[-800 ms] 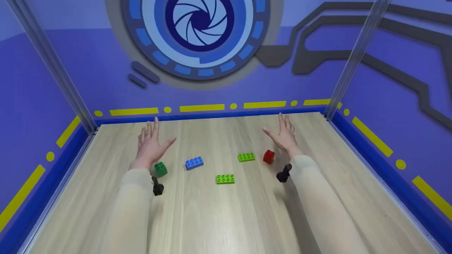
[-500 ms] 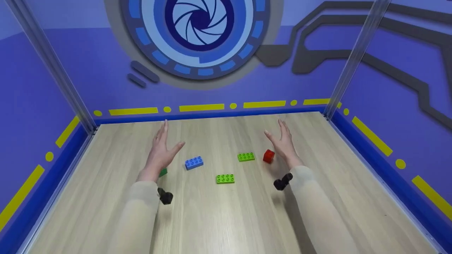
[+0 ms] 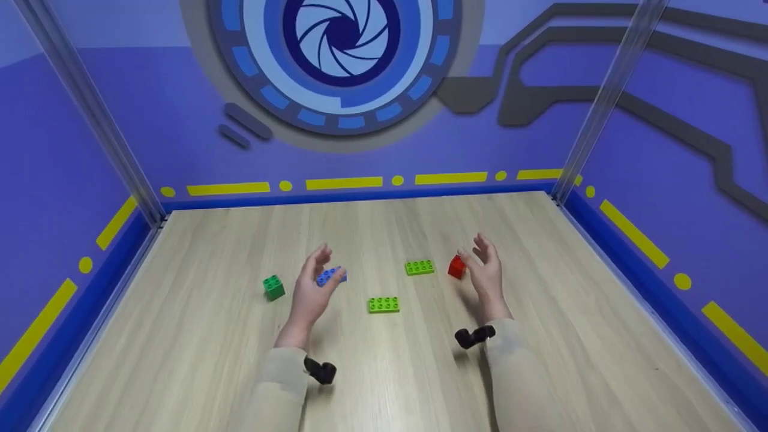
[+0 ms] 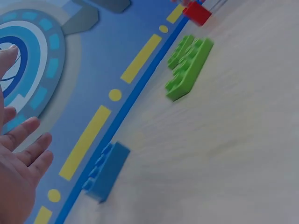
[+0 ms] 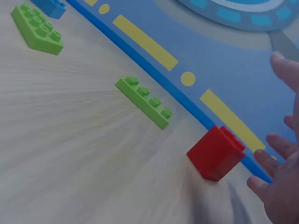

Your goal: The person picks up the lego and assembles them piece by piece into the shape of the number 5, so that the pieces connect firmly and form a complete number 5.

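Observation:
My left hand (image 3: 312, 293) hovers over the table with fingers relaxed, its thumb overlapping the blue brick (image 3: 327, 276) in the head view. In the left wrist view the blue brick (image 4: 108, 171) lies apart from the fingers. My right hand (image 3: 487, 273) is beside the red brick (image 3: 456, 267), thumb across its top edge in the head view. From the right wrist, that red brick (image 5: 216, 154) shows just left of the loosely spread fingers (image 5: 267, 163). Neither hand holds anything. Left of my left hand stands a dark green brick (image 3: 273, 288).
Two flat lime-green bricks lie between the hands: a nearer one (image 3: 383, 305) and a farther one (image 3: 419, 267). The wooden table (image 3: 384, 384) is bounded by a blue back wall (image 3: 372, 159) and side walls. A black wrist camera (image 3: 321, 371) sticks out from each sleeve.
My left hand has moved right and toward me, from over the green brick to the blue one. The right hand has drawn back toward me beside the red brick. The bricks have stayed put.

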{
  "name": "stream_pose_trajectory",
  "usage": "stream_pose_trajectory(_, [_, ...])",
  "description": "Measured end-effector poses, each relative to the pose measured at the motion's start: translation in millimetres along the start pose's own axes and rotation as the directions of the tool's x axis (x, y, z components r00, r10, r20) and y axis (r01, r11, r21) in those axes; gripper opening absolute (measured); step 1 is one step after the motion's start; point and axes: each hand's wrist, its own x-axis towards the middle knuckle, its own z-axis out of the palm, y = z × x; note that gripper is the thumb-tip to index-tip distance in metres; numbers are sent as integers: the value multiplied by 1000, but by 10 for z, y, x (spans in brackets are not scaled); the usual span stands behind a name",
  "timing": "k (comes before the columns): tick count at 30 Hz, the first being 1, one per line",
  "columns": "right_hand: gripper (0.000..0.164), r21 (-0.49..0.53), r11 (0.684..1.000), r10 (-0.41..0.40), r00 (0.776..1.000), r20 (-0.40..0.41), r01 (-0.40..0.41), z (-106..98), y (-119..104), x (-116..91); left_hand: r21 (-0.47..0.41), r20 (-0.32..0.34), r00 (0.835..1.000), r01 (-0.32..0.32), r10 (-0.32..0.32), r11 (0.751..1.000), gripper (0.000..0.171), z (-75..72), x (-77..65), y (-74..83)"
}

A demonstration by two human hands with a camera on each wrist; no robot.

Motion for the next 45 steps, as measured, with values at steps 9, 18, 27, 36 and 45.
stream_pose_trajectory(9, [75,122,991,51,998,-48,-45,19,170,-140,-115,105,985,152,-140,982,63,315,-119,-126])
stream_pose_trajectory(18, [74,66,996,57,998,-30,-55,21,245,-191,-65,183,963,215,-200,974,52,430,-255,-262])
stream_pose_trajectory(27, [72,50,996,70,997,-23,-69,32,243,-191,100,188,958,201,-217,974,52,471,-314,-233])
stream_pose_trajectory(36, [65,-9,995,95,995,-40,-96,58,251,-151,218,210,959,144,-191,965,47,480,-257,-231])
stream_pose_trajectory(45, [57,-77,990,114,990,-87,-121,92,252,-148,301,228,953,128,-202,945,50,528,-276,-228])
